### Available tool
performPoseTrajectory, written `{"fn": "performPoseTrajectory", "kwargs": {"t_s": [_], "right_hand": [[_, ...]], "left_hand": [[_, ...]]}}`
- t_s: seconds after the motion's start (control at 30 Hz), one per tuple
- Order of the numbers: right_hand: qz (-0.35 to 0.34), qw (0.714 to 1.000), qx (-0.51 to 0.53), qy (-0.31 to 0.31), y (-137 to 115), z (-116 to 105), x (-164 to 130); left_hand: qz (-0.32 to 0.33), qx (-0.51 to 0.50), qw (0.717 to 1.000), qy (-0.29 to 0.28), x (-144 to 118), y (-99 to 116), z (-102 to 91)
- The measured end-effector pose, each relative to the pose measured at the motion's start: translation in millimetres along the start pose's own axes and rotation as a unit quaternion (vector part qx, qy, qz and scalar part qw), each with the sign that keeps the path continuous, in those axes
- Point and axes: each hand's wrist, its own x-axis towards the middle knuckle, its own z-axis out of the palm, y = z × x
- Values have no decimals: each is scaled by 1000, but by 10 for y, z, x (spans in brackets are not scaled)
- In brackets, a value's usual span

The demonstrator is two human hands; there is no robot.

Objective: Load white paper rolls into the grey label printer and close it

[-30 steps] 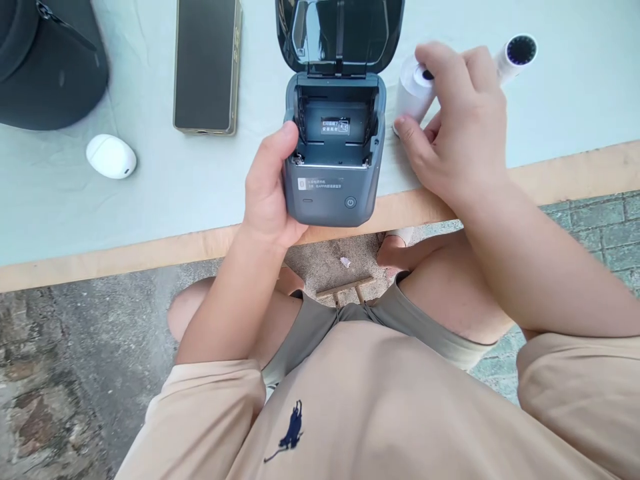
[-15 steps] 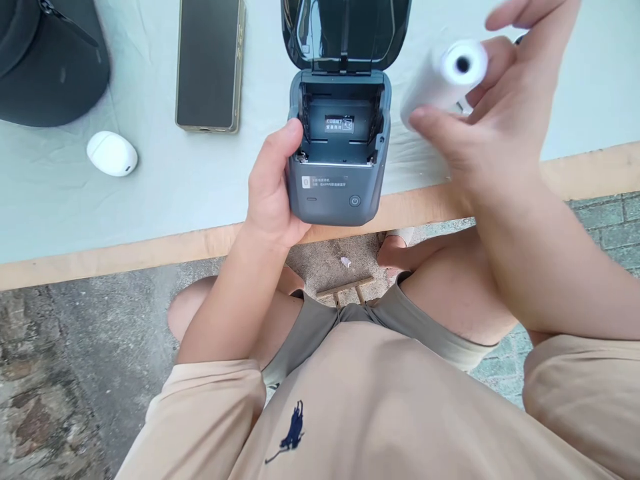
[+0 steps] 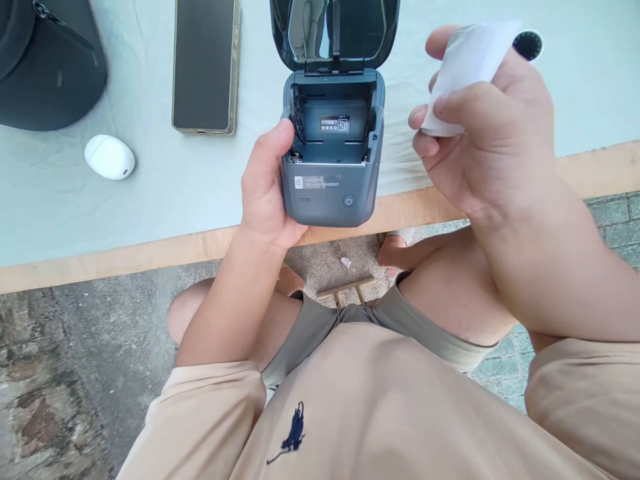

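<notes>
My left hand [image 3: 267,180] grips the left side of a dark grey label printer [image 3: 333,190], thumb on its upper edge. The printer's lid [image 3: 337,30] stands raised, and its paper bay shows a small label with no roll inside. To the right, my right hand [image 3: 495,133] is closed around a white paper roll [image 3: 465,73], thumb across its near side. The roll is held above the table, apart from the printer, and its core hole is turned out of sight.
A phone [image 3: 204,67] lies left of the printer. Beyond it are a white earbud case [image 3: 110,157] and a black zippered bag [image 3: 50,73]. A dark round object [image 3: 528,45] sits behind my right hand. The table's wooden edge [image 3: 200,247] runs in front of my lap.
My right hand has turned the paper roll, so its end with the core hole no longer faces me. The printer has shifted slightly left in view, still in my left hand.
</notes>
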Motion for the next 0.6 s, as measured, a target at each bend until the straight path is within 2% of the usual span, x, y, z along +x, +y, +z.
{"fn": "performPoseTrajectory", "kwargs": {"t_s": [0.07,0.2,0.33,0.4,0.47,0.53,0.6], "right_hand": [[8,996,88,15,-58,48,-55],[-5,988,153,-27,-115,77,-88],[89,975,204,25,-81,74,7],[109,970,215,32,-58,76,43],[70,974,215,22,-47,76,36],[-39,984,172,-5,-47,69,-12],[-147,982,114,-11,-51,56,-76]], "left_hand": [[2,6,1000,9,1,3,-2],[12,9,1000,18,5,-6,0],[12,13,1000,-14,11,-23,-31],[18,18,999,-23,14,-28,-52],[24,19,999,-22,18,-32,-70],[23,24,999,-24,23,-38,-87],[22,44,999,-22,28,-52,-106]]}}
